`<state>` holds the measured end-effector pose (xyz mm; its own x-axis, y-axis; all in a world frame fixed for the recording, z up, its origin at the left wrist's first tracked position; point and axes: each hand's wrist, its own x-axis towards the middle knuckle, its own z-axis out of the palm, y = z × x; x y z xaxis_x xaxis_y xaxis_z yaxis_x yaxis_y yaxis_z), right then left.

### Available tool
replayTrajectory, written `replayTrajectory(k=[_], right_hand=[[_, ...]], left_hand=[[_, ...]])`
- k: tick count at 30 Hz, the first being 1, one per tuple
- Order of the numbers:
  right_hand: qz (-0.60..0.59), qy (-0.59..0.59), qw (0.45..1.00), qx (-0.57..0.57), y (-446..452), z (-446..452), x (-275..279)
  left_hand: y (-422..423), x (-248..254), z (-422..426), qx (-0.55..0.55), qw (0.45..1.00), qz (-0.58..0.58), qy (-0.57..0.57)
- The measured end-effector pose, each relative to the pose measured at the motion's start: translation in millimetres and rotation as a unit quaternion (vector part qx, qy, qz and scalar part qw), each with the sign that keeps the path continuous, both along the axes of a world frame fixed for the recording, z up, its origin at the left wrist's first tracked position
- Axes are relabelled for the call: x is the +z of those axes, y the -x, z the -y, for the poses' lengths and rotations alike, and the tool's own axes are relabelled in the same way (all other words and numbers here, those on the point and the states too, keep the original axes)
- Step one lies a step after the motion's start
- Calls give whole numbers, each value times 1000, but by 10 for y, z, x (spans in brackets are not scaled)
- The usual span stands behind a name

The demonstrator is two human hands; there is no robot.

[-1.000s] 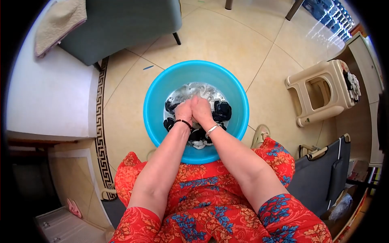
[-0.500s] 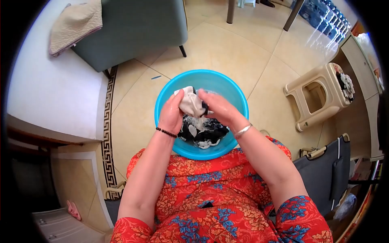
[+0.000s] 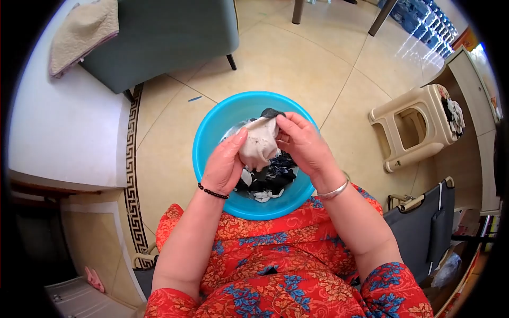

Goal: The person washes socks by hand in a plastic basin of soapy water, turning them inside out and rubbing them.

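Between my hands, above a blue plastic basin [image 3: 200, 159], a wet white sock [image 3: 257, 146] with a dark band at its top is stretched out. Small dark specks mark its white part. My left hand [image 3: 225, 161] grips its left side, thumb on top. At the dark band, my right hand [image 3: 303, 142] pinches the upper right edge between thumb and fingers. Below them, black and white wet laundry [image 3: 270, 180] lies in the bottom of the basin, partly hidden by the sock and hands.
A beige plastic stool [image 3: 413, 127] on the right carries a few small cloths [image 3: 455, 117]. A grey-green armchair [image 3: 169, 42] stands at upper left, near a quilted cloth [image 3: 87, 32]. Blue water bottles [image 3: 424, 24] are stacked at the far right. A dark folding chair [image 3: 421, 233] is at lower right.
The sock, bunched between both hands before, is now spread open with its dark band at the top. My right hand has shifted right and now pinches that band. The view has shifted slightly.
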<state>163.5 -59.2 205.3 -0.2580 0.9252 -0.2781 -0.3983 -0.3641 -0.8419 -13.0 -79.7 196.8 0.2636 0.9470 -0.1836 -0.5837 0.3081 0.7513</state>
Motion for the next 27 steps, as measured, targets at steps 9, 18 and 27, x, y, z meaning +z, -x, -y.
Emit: replayTrajectory(k=[9,18,27], right_hand=[[149,-17,987,-54,37,-219,-92],[253,-254,933,-39,158,138,154],[352,-332,874,-37,204,175,165]], left_hand=[[-21,10,68,-52,995,37,74],[172,-9,84,-40,994,-101,23],[46,52,123,16,992,-124,-28]])
